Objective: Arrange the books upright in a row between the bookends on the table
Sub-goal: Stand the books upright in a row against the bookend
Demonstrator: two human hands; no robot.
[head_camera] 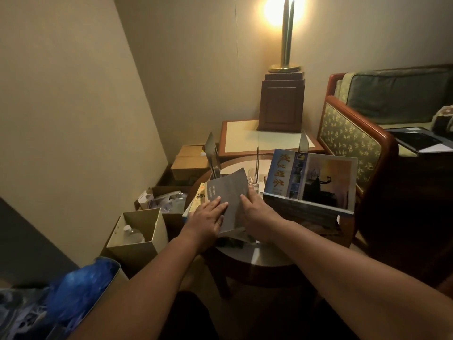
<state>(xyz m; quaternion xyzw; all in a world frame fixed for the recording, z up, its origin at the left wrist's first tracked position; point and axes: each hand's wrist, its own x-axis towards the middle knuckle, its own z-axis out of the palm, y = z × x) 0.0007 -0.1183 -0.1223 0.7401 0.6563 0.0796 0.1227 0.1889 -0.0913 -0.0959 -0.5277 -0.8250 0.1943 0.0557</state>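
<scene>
A grey book (229,192) lies tilted on the round table (247,258), on top of other books. My left hand (207,218) rests flat on its left cover, fingers straight. My right hand (255,214) holds its right edge, with the fingers hidden behind the book. A yellowish book (199,196) shows under its left side. A large blue picture book (311,180) lies on a dark stack (299,211) at the right. Two metal bookends stand at the table's back: the left bookend (212,154) and the right bookend (303,143).
A lamp (284,69) stands on the side table (264,141) behind. An armchair (355,143) is at the right. Cardboard boxes (137,231) and a blue bag (78,288) crowd the floor at the left. A thin clear panel (257,165) stands between the bookends.
</scene>
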